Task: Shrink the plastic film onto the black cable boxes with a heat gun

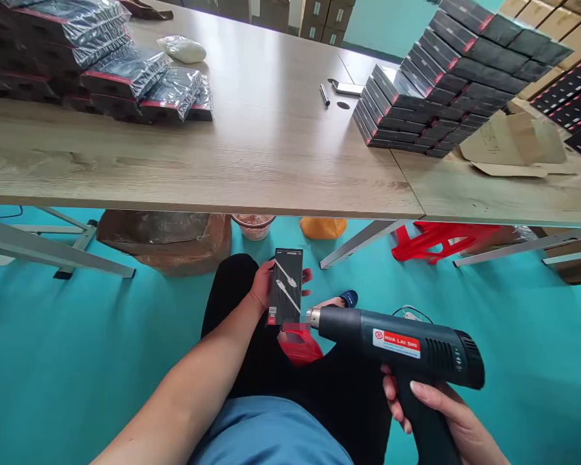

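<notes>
Low in front of my lap, my left hand [263, 285] grips a slim black cable box [286, 287] from beneath, its fingers showing past the right edge. Two white cables are printed on the box's face. My right hand [443, 407] is wrapped around the handle of a black heat gun [401, 342] with a red and white label. The gun lies level, and its metal nozzle points left at the lower right corner of the box, close to it. I cannot tell whether the gun is blowing.
A wooden table [252, 168] spans the view ahead. Film-wrapped boxes [121, 71] pile up at its left, and a tall stack of black boxes [430, 97] stands at right. Below are a brown carton [174, 258], a bin [254, 227] and a red stool [436, 239].
</notes>
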`<action>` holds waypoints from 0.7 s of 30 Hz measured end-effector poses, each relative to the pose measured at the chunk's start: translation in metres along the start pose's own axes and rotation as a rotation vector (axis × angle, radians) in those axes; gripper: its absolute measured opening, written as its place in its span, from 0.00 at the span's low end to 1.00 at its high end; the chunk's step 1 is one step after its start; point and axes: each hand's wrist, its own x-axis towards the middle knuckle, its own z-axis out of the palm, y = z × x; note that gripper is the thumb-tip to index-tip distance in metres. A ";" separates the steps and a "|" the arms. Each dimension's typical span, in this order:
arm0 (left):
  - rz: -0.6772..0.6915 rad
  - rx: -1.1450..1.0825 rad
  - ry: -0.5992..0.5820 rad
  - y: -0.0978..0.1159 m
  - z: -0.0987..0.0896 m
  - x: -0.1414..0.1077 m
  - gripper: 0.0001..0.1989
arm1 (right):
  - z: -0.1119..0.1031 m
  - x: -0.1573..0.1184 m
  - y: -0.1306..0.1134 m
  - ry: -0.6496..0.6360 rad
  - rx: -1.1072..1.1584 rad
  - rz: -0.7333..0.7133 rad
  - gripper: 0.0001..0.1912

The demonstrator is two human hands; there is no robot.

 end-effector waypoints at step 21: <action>-0.070 0.507 0.493 -0.051 -0.012 0.045 0.21 | 0.022 0.015 0.019 -0.074 -0.357 -0.083 0.23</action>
